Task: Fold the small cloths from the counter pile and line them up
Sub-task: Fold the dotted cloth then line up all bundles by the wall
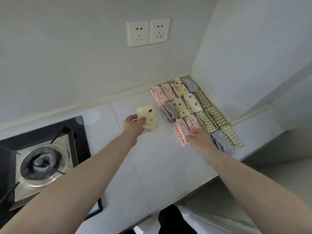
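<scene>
My left hand grips a folded cream cloth with dark dots just above the white counter. To its right, several folded cloths lie in rows in the counter's corner: pink floral, grey, cream dotted and green checked. My right hand rests on the near end of those rows, its fingers on a folded pink floral cloth, beside a grey cloth. Whether the right hand grips that cloth cannot be made out.
A gas stove with a black glass top fills the left side of the counter. Two wall sockets sit on the back wall. The counter's front edge runs diagonally at the lower right, with a step down to a lower ledge.
</scene>
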Tool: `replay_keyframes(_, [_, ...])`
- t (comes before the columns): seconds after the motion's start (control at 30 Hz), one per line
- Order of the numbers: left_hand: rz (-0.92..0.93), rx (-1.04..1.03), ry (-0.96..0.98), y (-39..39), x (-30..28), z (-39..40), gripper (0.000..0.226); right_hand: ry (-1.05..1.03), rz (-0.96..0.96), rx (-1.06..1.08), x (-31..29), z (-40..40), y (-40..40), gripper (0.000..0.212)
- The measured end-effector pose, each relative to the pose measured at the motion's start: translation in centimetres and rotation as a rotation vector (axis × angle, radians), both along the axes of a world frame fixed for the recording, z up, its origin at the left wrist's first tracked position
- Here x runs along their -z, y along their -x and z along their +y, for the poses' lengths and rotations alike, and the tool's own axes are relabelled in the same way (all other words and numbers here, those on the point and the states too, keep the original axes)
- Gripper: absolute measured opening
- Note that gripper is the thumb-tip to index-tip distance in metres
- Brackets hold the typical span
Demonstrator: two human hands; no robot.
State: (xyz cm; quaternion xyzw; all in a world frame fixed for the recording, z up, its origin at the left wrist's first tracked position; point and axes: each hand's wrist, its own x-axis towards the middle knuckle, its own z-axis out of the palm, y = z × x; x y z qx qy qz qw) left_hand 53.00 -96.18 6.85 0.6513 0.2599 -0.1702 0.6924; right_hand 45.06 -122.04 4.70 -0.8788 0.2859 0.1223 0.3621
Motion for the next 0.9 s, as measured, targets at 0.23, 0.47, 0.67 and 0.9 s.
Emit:
replay_keyframes(0.23, [-0.056,-0.064,-0.072,-7.8,1.7,-4.0,0.027,0.223,-0.038,-0.159,4.1,-1.4,-5.3,0.024])
replay_keyframes(0.47, [-0.086,0.012,-0.107,-16.6,3.5,-7.7,0.026,-0.091,0.165,-0.115,3.2,-1.8,-7.9,0.024])
replay_keyframes(0.67, [-0.064,0.03,-0.152,-20.8,6.0,-9.6,0.019,-0.514,-0.096,0.144,-1.3,-4.4,-15.9,0.037])
replay_keyframes(0.9, [-0.089,0.034,-0.346,-21.9,8.7,-10.6,0.026,-0.53,-0.251,0.116,2.4,-3.6,-28.1,0.064])
